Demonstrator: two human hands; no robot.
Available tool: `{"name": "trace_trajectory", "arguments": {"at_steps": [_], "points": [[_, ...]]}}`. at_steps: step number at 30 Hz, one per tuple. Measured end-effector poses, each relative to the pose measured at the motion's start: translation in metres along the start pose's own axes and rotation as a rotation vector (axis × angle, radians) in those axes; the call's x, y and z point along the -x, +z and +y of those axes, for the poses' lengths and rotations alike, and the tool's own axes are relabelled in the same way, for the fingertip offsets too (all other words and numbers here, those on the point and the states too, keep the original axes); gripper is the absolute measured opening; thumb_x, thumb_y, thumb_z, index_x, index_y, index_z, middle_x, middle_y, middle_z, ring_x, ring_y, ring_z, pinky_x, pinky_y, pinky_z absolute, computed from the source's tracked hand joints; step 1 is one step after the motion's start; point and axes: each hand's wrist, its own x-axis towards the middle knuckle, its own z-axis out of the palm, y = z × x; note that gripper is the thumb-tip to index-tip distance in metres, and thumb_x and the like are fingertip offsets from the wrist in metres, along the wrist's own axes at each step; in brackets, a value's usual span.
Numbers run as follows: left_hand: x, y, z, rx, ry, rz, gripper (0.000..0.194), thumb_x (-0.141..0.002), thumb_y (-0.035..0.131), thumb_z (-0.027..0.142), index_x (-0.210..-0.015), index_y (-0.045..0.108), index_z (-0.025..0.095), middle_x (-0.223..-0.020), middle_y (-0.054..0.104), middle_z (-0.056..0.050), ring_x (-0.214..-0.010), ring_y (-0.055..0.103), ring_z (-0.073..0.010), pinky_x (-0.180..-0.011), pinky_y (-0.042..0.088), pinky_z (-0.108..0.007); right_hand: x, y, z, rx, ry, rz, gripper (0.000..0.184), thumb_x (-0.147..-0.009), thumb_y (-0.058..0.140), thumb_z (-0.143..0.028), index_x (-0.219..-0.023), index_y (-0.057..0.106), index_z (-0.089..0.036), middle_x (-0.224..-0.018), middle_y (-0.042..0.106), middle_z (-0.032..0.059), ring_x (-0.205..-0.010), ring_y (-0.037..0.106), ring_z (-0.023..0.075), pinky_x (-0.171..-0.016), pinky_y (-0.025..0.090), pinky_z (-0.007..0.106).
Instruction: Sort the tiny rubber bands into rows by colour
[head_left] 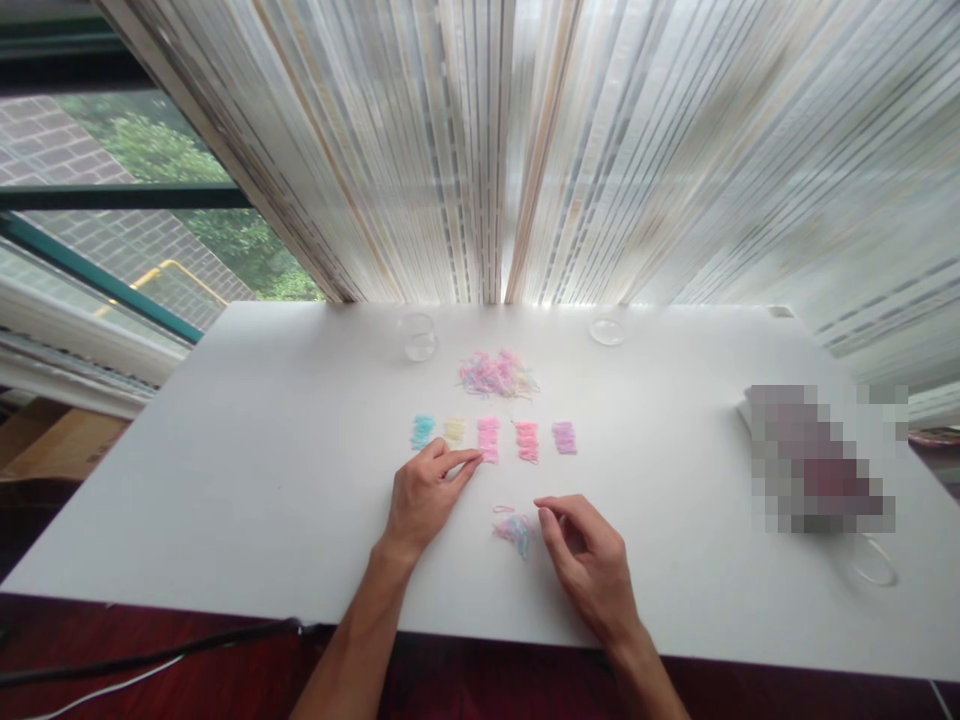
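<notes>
Small pastel loops are laid out in groups on a white bench (300,430), seen from above. A row of five groups is formed across the middle, from left to right: a blue group (423,431), a pale yellow group (454,429), a light pink group (488,432), a deeper pink group (527,441) and a purple group (565,438).

The lower end of the light pink group is touched by the left hand (424,495), its thumb and forefinger brought together at the tips; whether a loop is pinched there cannot be told. The right hand (592,545) is held just beside a small mixed pile (514,533) nearer the bench's front edge, thumb and forefinger curved close to each other; whether anything is gripped cannot be made out. A single pink loop (503,509) is set just above that pile.

Beyond the row, a larger mixed pile (496,374) is flanked by a clear round container (418,338) on the left and a clear round dish (607,332) on the right. The back is screened by a striped curtain (465,150).
</notes>
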Motion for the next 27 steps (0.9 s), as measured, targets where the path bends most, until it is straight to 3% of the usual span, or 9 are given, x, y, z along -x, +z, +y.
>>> {"name": "trace_trajectory", "arguments": {"at_steps": [9, 27], "points": [[-0.018, 0.025, 0.031, -0.064, 0.040, -0.111, 0.013, -0.092, 0.070, 0.025, -0.099, 0.082, 0.028, -0.070, 0.057, 0.003, -0.062, 0.055, -0.0102, -0.057, 0.039, -0.021, 0.003, -0.001, 0.004, 0.025, 0.070, 0.144, 0.012, -0.097, 0.059, -0.024, -0.095, 0.070, -0.019, -0.084, 0.073, 0.0037, -0.072, 0.067, 0.0163, -0.066, 0.054, 0.027], [-0.018, 0.033, 0.029, 0.001, -0.006, -0.182, 0.014, -0.092, 0.070, 0.026, -0.099, 0.082, 0.028, -0.068, 0.055, 0.004, -0.058, 0.051, -0.0088, -0.057, 0.038, -0.021, 0.002, 0.000, 0.004, 0.010, 0.082, 0.119, 0.011, -0.097, 0.059, -0.021, -0.094, 0.070, -0.021, -0.081, 0.070, 0.0013, -0.070, 0.065, 0.0140, -0.064, 0.051, 0.025]]}}
